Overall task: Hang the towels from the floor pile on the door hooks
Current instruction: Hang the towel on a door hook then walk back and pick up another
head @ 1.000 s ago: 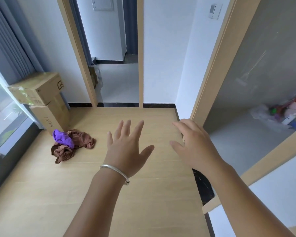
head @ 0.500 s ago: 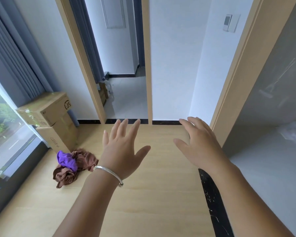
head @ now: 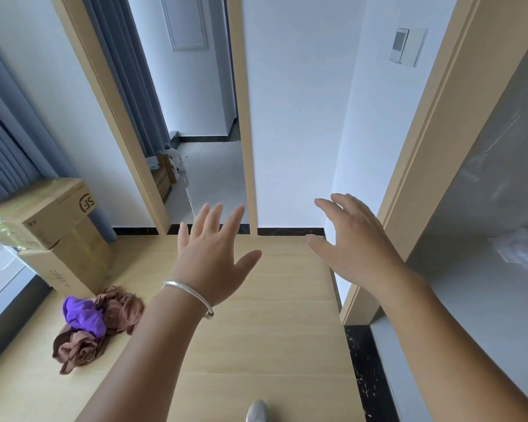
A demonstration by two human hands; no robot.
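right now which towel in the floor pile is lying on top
The purple towel: it sits bunched on top of the crumpled brown towels, which spread out beneath and around it on the wooden floor.

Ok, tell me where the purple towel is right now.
In the head view the crumpled purple towel lies low on the left, on the light wooden floor, atop the crumpled brown towels, just in front of the stacked cardboard boxes.

Home room: wooden floor (head: 256, 345), doorways (head: 201, 166), curtains (head: 9, 153).
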